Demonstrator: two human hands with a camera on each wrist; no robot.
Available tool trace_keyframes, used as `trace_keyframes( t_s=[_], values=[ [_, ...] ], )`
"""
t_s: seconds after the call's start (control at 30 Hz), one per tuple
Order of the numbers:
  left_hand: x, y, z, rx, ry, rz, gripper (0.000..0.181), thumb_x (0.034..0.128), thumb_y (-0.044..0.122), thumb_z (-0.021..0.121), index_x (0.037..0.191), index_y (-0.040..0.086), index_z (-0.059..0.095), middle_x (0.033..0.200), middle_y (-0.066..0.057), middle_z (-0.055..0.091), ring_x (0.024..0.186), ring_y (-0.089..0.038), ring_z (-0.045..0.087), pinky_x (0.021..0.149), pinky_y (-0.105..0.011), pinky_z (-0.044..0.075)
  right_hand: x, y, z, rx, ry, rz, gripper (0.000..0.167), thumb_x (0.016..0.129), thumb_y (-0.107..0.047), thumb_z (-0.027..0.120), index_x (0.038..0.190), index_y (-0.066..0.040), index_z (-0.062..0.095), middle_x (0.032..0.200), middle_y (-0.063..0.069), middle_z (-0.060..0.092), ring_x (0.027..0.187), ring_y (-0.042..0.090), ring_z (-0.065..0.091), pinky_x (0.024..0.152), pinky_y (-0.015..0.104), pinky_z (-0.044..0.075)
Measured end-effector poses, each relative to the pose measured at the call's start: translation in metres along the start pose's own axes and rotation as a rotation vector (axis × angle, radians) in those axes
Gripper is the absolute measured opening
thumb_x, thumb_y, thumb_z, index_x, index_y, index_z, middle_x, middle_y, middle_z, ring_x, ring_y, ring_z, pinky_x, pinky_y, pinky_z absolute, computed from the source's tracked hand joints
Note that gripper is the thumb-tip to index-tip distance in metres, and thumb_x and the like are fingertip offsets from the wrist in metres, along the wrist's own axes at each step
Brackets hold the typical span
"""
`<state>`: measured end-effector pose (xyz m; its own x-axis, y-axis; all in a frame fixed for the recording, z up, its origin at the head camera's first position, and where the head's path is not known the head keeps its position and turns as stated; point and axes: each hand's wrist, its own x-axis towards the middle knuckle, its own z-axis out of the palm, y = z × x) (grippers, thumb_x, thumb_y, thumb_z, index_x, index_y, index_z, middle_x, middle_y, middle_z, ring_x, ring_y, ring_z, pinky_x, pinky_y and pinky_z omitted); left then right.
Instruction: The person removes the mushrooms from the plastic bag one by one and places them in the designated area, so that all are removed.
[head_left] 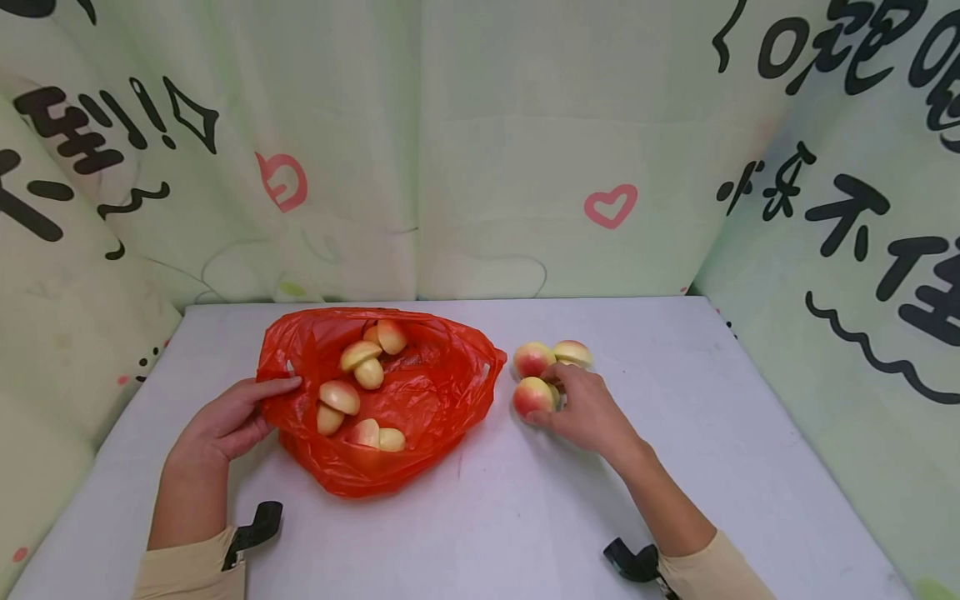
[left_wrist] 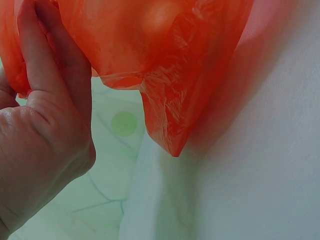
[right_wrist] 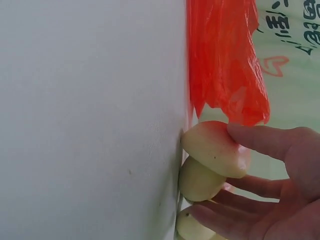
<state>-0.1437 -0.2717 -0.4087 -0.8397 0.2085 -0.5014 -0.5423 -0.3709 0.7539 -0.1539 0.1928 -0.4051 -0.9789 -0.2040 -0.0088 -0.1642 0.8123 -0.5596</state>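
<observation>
On the left of the table a red plastic bag point(head_left: 457, 392) lies with its mouth spread wide. My left hand point(head_left: 225, 421) grips its left rim, thumb on the inside. Several model mushrooms with red-and-yellow caps lie in the bag, among them one mushroom point(head_left: 367, 373) near its middle. Right of the bag, my right hand point(head_left: 588, 412) holds another mushroom point(right_wrist: 212, 147) between thumb and fingers, low at the tabletop. Just behind it are a red-capped mushroom point(head_left: 533, 359) and a pale yellow cap point(head_left: 573, 351), partly hidden by the hand.
The white tabletop point(head_left: 480, 533) ends at a pale green printed curtain point(head_left: 495, 150) at the back, with more curtain at both sides. A black wrist mount point(head_left: 258, 529) sits on the left sleeve and another black mount point(head_left: 633, 562) on the right.
</observation>
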Motion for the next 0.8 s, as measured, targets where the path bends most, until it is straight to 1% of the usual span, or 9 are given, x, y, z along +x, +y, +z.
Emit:
trace_keyframes(
  t_s=[0.1, 0.3, 0.47, 0.57, 0.67, 0.8],
  values=[
    [0.000, 0.000, 0.000, 0.004, 0.001, 0.001, 0.047, 0.1038, 0.020, 0.066, 0.142, 0.021, 0.039, 0.117, 0.010, 0.072, 0.109, -0.011, 0.072, 0.096, -0.031, 0.060, -0.001, -0.001, -0.001, -0.003, 0.007, -0.005, 0.057, 0.084, -0.030, 0.086, 0.129, -0.003, 0.063, 0.122, 0.011, 0.070, 0.115, 0.032, 0.063, 0.096, 0.051, 0.058],
    [-0.001, 0.000, 0.001, 0.008, -0.001, -0.001, 0.048, 0.1038, 0.020, 0.066, 0.143, 0.020, 0.039, 0.117, 0.010, 0.072, 0.108, -0.011, 0.072, 0.096, -0.031, 0.060, -0.003, -0.002, -0.003, -0.002, 0.024, -0.011, 0.053, 0.083, -0.026, 0.087, 0.126, -0.005, 0.064, 0.121, 0.011, 0.070, 0.115, 0.033, 0.065, 0.096, 0.051, 0.059],
    [-0.001, 0.000, 0.001, 0.016, -0.001, 0.002, 0.047, 0.1040, 0.021, 0.065, 0.143, 0.020, 0.039, 0.116, 0.010, 0.073, 0.108, -0.011, 0.072, 0.095, -0.029, 0.060, -0.003, -0.003, -0.005, -0.002, 0.019, -0.008, 0.053, 0.083, -0.026, 0.087, 0.126, -0.006, 0.064, 0.121, 0.010, 0.069, 0.116, 0.034, 0.065, 0.097, 0.052, 0.059],
    [-0.002, 0.000, 0.002, 0.022, -0.001, 0.005, 0.047, 0.1040, 0.021, 0.065, 0.142, 0.020, 0.039, 0.116, 0.010, 0.073, 0.108, -0.010, 0.072, 0.095, -0.029, 0.060, -0.004, -0.003, -0.006, -0.002, 0.024, -0.019, 0.052, 0.083, -0.026, 0.088, 0.125, -0.006, 0.064, 0.120, 0.010, 0.069, 0.115, 0.034, 0.065, 0.097, 0.052, 0.059],
    [-0.002, 0.000, 0.002, 0.020, -0.003, 0.006, 0.046, 0.1038, 0.021, 0.066, 0.142, 0.020, 0.040, 0.116, 0.010, 0.073, 0.108, -0.010, 0.072, 0.095, -0.028, 0.060, -0.005, -0.005, -0.006, 0.006, 0.045, -0.046, 0.050, 0.084, -0.025, 0.087, 0.124, -0.005, 0.063, 0.120, 0.011, 0.069, 0.114, 0.034, 0.065, 0.096, 0.051, 0.059],
    [-0.001, 0.001, 0.002, 0.015, -0.002, 0.006, 0.046, 0.1038, 0.021, 0.066, 0.142, 0.019, 0.040, 0.115, 0.010, 0.072, 0.108, -0.010, 0.071, 0.095, -0.028, 0.060, -0.006, -0.011, -0.007, 0.021, 0.098, -0.088, 0.049, 0.086, -0.022, 0.085, 0.127, -0.003, 0.063, 0.123, 0.013, 0.068, 0.114, 0.035, 0.064, 0.095, 0.050, 0.060]
  ],
)
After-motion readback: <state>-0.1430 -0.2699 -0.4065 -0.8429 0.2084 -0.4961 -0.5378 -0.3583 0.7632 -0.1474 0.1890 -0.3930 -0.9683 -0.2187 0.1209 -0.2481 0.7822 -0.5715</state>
